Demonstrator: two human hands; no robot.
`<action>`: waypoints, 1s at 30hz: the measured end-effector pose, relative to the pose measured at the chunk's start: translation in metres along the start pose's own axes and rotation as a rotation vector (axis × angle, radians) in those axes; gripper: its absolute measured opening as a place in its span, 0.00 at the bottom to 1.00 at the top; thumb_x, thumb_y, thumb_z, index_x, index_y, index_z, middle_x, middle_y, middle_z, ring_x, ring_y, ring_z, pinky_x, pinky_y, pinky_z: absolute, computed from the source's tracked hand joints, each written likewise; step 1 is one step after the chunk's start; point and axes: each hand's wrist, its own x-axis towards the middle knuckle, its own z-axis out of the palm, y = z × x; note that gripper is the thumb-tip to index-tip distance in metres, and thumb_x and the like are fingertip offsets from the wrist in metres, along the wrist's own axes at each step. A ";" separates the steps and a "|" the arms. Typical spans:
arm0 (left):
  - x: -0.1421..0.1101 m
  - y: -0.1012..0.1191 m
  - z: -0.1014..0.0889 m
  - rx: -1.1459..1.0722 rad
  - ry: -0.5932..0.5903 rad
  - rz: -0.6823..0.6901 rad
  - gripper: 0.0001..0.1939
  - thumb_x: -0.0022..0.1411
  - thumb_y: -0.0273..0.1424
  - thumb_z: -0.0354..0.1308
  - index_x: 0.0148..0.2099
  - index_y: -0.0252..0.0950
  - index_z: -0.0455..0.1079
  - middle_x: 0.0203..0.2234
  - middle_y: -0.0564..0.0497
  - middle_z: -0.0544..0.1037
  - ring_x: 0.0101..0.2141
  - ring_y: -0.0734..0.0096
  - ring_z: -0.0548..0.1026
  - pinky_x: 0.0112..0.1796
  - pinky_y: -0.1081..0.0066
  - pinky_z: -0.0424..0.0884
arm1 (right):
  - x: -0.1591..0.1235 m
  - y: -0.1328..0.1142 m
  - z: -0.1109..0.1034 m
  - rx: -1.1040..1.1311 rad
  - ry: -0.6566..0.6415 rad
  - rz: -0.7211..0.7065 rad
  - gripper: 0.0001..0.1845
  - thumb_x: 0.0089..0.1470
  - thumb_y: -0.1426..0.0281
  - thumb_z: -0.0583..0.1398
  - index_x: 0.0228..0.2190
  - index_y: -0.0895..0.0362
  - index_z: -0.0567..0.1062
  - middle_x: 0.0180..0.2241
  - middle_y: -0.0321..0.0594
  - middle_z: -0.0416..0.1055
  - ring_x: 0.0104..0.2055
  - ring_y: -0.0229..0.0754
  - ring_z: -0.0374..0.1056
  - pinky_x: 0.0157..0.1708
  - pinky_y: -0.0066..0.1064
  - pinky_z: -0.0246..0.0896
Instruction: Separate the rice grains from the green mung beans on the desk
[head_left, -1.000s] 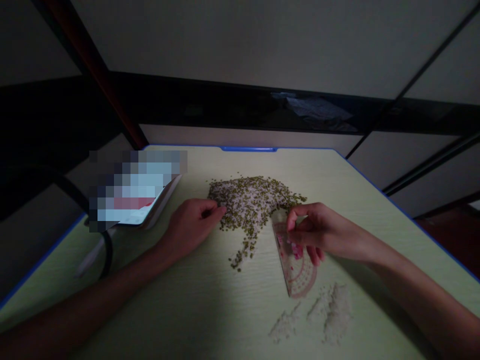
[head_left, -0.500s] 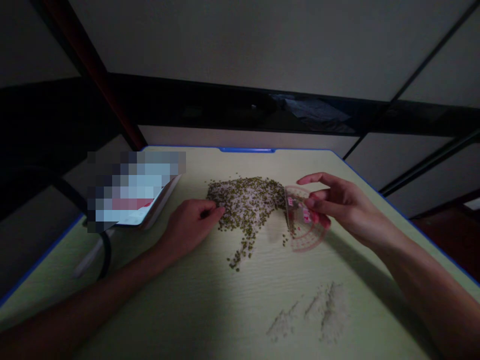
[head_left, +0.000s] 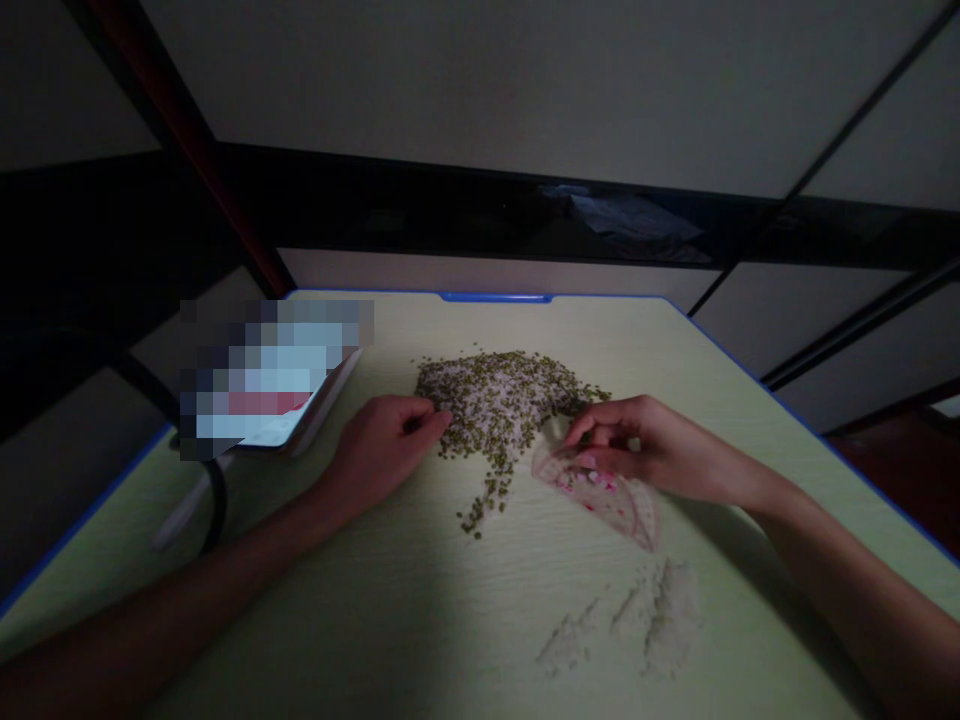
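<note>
A mixed pile of green mung beans and white rice grains lies in the middle of the table, with a thin trail of beans running toward me. My left hand rests as a loose fist against the pile's left edge, and nothing shows in it. To the right of the pile, my right hand pinches a clear protractor with pink markings, tilted over the tabletop. Its fingertips are close to the beans at the pile's right side. Nearer to me is a smaller heap of white grains, spread in streaks.
A lit tablet-like screen, partly pixelated, stands at the left with a dark curved cable or strap by it. The pale table has a blue edge. Cabinet panels rise behind it.
My right hand has turned the protractor from nearly upright beside the pile to a slant and brought it slightly nearer to me. Some beans have spread at the pile's right edge. My left hand stays put.
</note>
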 end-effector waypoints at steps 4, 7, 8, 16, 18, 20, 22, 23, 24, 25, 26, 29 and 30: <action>0.000 0.000 0.000 0.006 0.006 -0.002 0.18 0.52 0.39 0.46 0.15 0.37 0.48 0.11 0.59 0.52 0.18 0.78 0.55 0.21 0.75 0.48 | -0.001 0.005 -0.006 -0.032 0.026 -0.024 0.08 0.51 0.71 0.55 0.32 0.62 0.72 0.20 0.35 0.66 0.21 0.32 0.59 0.19 0.23 0.53; 0.001 0.000 0.000 0.008 0.008 -0.001 0.18 0.52 0.39 0.46 0.15 0.37 0.48 0.11 0.59 0.52 0.18 0.78 0.55 0.21 0.75 0.48 | -0.002 0.007 -0.007 0.000 0.107 -0.055 0.11 0.52 0.69 0.55 0.32 0.61 0.74 0.23 0.37 0.68 0.23 0.32 0.60 0.20 0.23 0.54; 0.001 -0.001 0.000 0.006 0.007 0.001 0.18 0.52 0.39 0.46 0.15 0.37 0.48 0.11 0.59 0.52 0.18 0.78 0.55 0.21 0.75 0.48 | -0.002 0.006 -0.006 0.025 0.137 -0.059 0.11 0.52 0.68 0.55 0.33 0.61 0.75 0.24 0.37 0.69 0.22 0.31 0.59 0.19 0.23 0.54; 0.001 0.000 0.000 -0.004 -0.008 -0.013 0.18 0.52 0.39 0.45 0.15 0.37 0.49 0.11 0.59 0.52 0.18 0.78 0.55 0.21 0.74 0.48 | 0.000 -0.001 0.007 0.330 0.095 0.033 0.15 0.45 0.68 0.61 0.37 0.59 0.73 0.18 0.29 0.59 0.16 0.27 0.53 0.13 0.20 0.50; 0.001 0.001 0.000 0.001 -0.009 -0.016 0.18 0.52 0.39 0.46 0.15 0.37 0.49 0.11 0.59 0.52 0.18 0.78 0.55 0.21 0.74 0.48 | 0.000 -0.002 0.010 0.354 0.050 0.023 0.16 0.43 0.72 0.62 0.38 0.58 0.72 0.20 0.30 0.60 0.19 0.29 0.57 0.17 0.21 0.55; 0.001 0.000 0.000 0.002 -0.005 -0.012 0.18 0.52 0.39 0.46 0.15 0.37 0.49 0.11 0.59 0.52 0.18 0.78 0.55 0.21 0.74 0.48 | 0.000 -0.003 0.012 0.333 0.044 0.006 0.14 0.43 0.73 0.61 0.36 0.59 0.71 0.22 0.32 0.63 0.22 0.30 0.59 0.20 0.23 0.57; 0.001 0.000 0.000 -0.002 0.002 -0.007 0.18 0.52 0.39 0.46 0.15 0.37 0.48 0.11 0.59 0.52 0.18 0.78 0.55 0.21 0.74 0.48 | 0.000 -0.005 0.013 0.284 0.056 0.016 0.10 0.44 0.74 0.60 0.33 0.60 0.70 0.24 0.34 0.65 0.24 0.32 0.60 0.22 0.24 0.58; 0.001 0.000 0.000 -0.003 0.006 -0.006 0.19 0.52 0.39 0.46 0.15 0.37 0.48 0.11 0.59 0.52 0.18 0.78 0.55 0.21 0.75 0.48 | -0.001 -0.006 0.013 0.259 0.064 0.027 0.09 0.44 0.75 0.59 0.32 0.60 0.70 0.24 0.35 0.65 0.24 0.32 0.60 0.22 0.24 0.58; 0.001 0.000 0.000 -0.002 0.007 -0.006 0.19 0.52 0.39 0.46 0.15 0.37 0.48 0.12 0.59 0.52 0.18 0.78 0.55 0.21 0.75 0.48 | -0.001 -0.007 0.013 0.238 0.070 0.039 0.07 0.44 0.76 0.59 0.31 0.60 0.69 0.25 0.36 0.65 0.25 0.32 0.61 0.22 0.24 0.58; 0.001 0.000 0.000 -0.001 0.007 -0.005 0.19 0.52 0.39 0.46 0.15 0.37 0.48 0.12 0.59 0.52 0.18 0.78 0.55 0.21 0.75 0.48 | -0.002 -0.007 0.013 0.221 0.074 0.047 0.06 0.44 0.77 0.58 0.30 0.60 0.67 0.25 0.36 0.65 0.25 0.32 0.61 0.22 0.24 0.58; 0.001 0.000 0.000 0.000 0.005 -0.003 0.19 0.52 0.39 0.46 0.15 0.37 0.48 0.12 0.59 0.52 0.18 0.78 0.55 0.21 0.75 0.48 | -0.003 -0.008 0.012 0.208 0.074 0.044 0.06 0.44 0.79 0.57 0.29 0.60 0.66 0.25 0.36 0.65 0.25 0.32 0.62 0.23 0.24 0.58; 0.001 0.001 0.000 -0.002 -0.004 0.001 0.18 0.52 0.38 0.46 0.15 0.37 0.49 0.11 0.59 0.52 0.18 0.78 0.55 0.21 0.75 0.48 | -0.004 -0.008 0.012 0.168 0.076 0.006 0.08 0.44 0.81 0.55 0.29 0.59 0.64 0.27 0.37 0.66 0.28 0.34 0.63 0.24 0.25 0.59; 0.001 0.001 -0.001 -0.003 -0.005 -0.001 0.18 0.52 0.38 0.46 0.15 0.37 0.49 0.11 0.59 0.52 0.18 0.78 0.55 0.21 0.75 0.48 | -0.005 -0.007 0.012 0.145 0.078 0.003 0.09 0.44 0.81 0.55 0.29 0.59 0.63 0.27 0.37 0.66 0.28 0.34 0.64 0.24 0.25 0.59</action>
